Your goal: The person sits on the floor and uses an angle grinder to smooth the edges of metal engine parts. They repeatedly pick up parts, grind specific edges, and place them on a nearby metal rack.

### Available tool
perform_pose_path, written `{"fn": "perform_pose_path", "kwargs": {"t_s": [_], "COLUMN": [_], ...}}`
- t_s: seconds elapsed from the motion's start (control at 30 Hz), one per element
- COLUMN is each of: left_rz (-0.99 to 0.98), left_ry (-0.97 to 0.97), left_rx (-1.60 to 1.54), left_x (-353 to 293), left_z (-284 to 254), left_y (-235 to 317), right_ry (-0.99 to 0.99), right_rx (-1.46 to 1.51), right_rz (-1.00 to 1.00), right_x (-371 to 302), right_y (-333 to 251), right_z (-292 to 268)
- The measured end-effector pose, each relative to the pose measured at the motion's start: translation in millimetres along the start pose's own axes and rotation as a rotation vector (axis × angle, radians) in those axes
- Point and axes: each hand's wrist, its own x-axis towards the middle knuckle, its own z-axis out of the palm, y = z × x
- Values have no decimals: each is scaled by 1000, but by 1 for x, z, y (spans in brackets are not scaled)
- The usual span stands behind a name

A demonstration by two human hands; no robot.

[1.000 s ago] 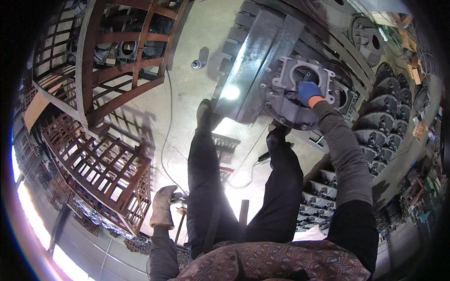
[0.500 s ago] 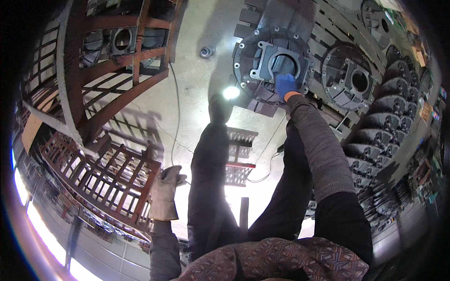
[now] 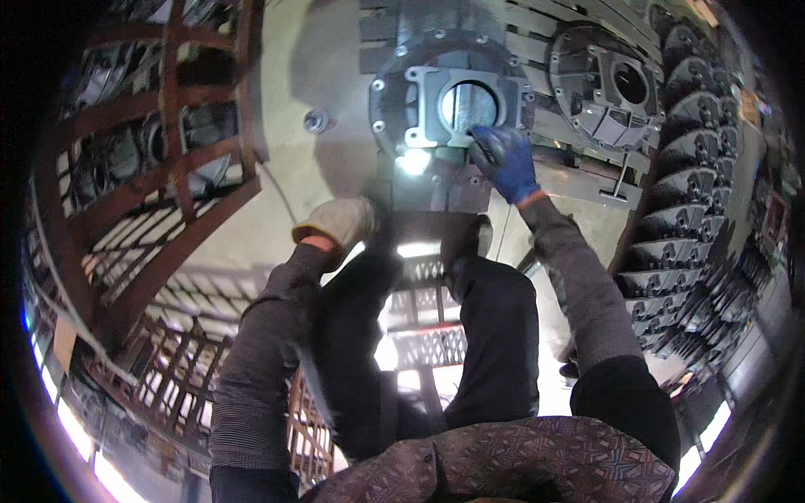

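Both gloved: right hand (image 3: 506, 164), fingers curled at edge of grey housing (image 3: 428, 107), cannot tell if clamped; left hand (image 3: 340, 220) blurred, fingers unreadable. Handling step, seemingly; next move calls for secure hold.

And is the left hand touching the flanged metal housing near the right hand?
Apart. The head view shows floor between the left gloved hand and the flanged metal housing.
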Motion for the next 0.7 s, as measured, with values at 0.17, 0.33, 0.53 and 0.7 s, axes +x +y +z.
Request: {"fn": "perform_pose_path", "kwargs": {"t_s": [0.17, 0.33, 0.53, 0.7], "left_rz": [-106, -313, -320, -322], "left_ry": [-74, -208, 114, 419], "left_rx": [123, -330, -110, -61], "left_x": [112, 154, 148, 123], "left_z": [90, 165, 182, 180], "left_y": [-10, -16, 12, 56], "right_ry": [-47, -472, -289, -194], "right_rx": [25, 672, 1015, 1023], "right_rz": [566, 912, 1064, 1085], "right_x": [-148, -263, -280, -271], "right_y": [47, 65, 69, 67], "right_z": [0, 92, 154, 155]}}
